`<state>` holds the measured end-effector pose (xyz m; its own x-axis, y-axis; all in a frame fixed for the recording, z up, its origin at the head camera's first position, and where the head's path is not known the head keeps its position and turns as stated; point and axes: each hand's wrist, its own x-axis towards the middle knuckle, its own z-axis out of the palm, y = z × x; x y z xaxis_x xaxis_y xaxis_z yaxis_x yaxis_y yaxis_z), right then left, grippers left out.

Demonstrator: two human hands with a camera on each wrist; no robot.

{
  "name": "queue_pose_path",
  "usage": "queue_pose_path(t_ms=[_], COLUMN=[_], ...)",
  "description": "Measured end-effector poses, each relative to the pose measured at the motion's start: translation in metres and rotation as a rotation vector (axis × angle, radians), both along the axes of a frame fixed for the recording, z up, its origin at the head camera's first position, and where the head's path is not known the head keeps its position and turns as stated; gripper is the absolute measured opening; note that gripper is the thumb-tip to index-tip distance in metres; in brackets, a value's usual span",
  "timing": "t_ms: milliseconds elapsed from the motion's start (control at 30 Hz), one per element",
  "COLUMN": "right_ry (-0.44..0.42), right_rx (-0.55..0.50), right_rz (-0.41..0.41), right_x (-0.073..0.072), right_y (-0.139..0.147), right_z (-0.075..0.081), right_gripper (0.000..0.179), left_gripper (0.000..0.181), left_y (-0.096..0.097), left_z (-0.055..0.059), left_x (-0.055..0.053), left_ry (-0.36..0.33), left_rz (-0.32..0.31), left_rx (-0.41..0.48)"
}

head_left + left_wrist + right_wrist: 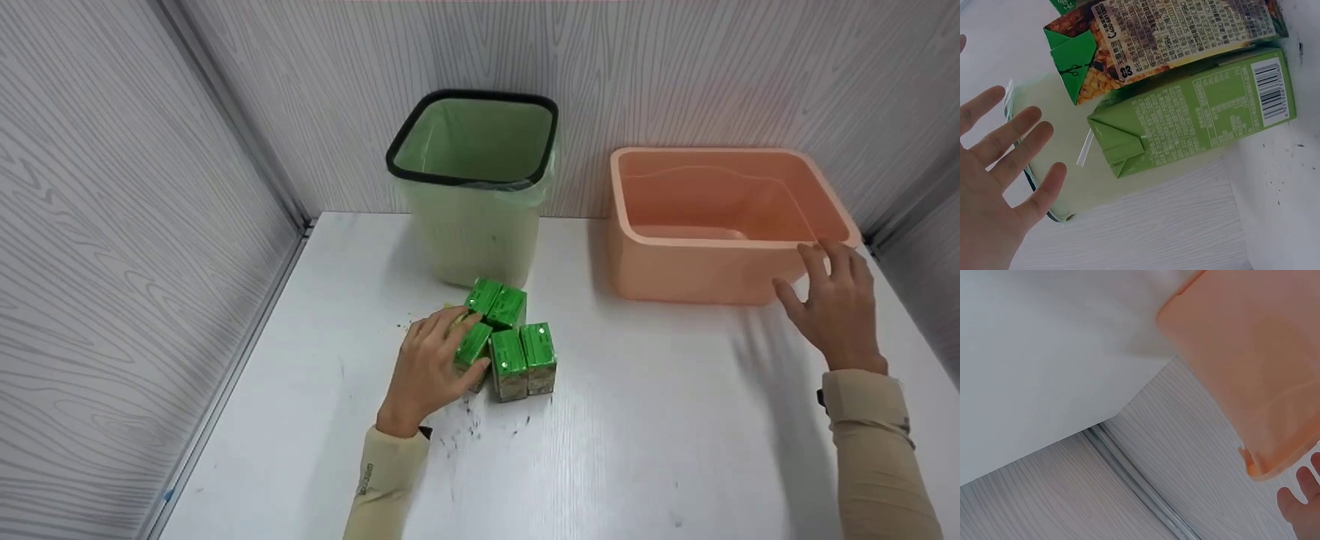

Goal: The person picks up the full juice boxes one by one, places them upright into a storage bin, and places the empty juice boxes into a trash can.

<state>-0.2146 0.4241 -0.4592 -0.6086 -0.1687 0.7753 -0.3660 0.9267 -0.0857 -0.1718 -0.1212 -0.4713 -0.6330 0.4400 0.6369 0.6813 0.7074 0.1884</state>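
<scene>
Your left grip point(427, 364): fingers spread, empty, just left of green-topped drink cartons point(508, 349), bunched upright on the desk point(645, 420), perhaps for support | your right grip point(844, 311): relaxed, empty, by the peach tub point(697, 271) | far: black ring point(487, 95) likely pinning the pale-green bin's point(472, 236) liner point(523, 197)

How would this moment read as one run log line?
left hand: spread, near green cartons | right hand: near tub | bin: upright, behind cartons
</scene>
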Motion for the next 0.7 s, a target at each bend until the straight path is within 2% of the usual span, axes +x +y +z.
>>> queue_pose_path(t_ms=[267,500,700], right_ry=[0.017,0.034,0.045], right_rx=[0.075,0.115,0.113], right_rz=[0.016,0.035,0.06], right_x=[-0.008,-0.014,-0.014], right_y=[0.0,0.006,0.011], right_z=[0.0,-0.004,-0.008], right_gripper=[0.066,0.067,0.067], left_gripper=[0.048,0.047,0.046], left_y=[0.01,0.017,0.016], left_z=[-0.005,-0.009,-0.014], left_x=[0.0,-0.001,0.001], left_ry=[-0.024,-0.026,-0.054], left_rz=[-0.058,-0.077,-0.101], left_rx=[-0.064,-0.074,-0.061])
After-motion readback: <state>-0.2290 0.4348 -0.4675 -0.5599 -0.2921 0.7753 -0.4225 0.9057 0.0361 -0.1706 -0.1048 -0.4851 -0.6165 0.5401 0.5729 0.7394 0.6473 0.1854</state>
